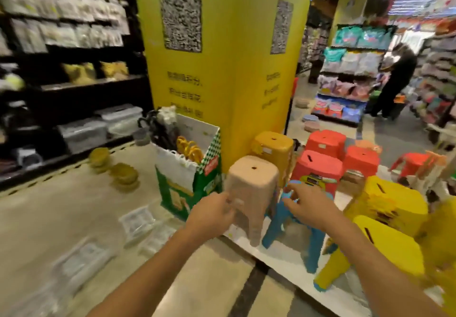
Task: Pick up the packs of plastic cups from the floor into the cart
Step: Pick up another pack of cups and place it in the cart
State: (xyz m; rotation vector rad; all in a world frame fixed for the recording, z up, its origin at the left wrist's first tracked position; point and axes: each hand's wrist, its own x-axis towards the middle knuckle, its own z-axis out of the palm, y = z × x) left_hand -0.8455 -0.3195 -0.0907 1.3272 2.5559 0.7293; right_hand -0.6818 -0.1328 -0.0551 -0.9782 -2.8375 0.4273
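Cup packs (137, 223) lie on the floor (49, 218), left of the stools (318, 166).
Left hand (212, 214) curls by the beige stool (251, 181), grip too blurred to tell; right hand (306, 202) spreads loose over the blue stool (293, 225); a green carton (187, 183) stands near the packs; pillar (222, 82) writing unreadable.

No text legible, blurred dark characters on the yellow pillar (222, 82), two pixelated code panels (181, 17) above them

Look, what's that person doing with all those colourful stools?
A person in a shop reaches both arms forward. The left grip is curled at the side of the beige stool; blur hides whether it holds it. The right grip hovers open over the blue stool. Clear packs lie untouched on the floor to the left. No cart shows.
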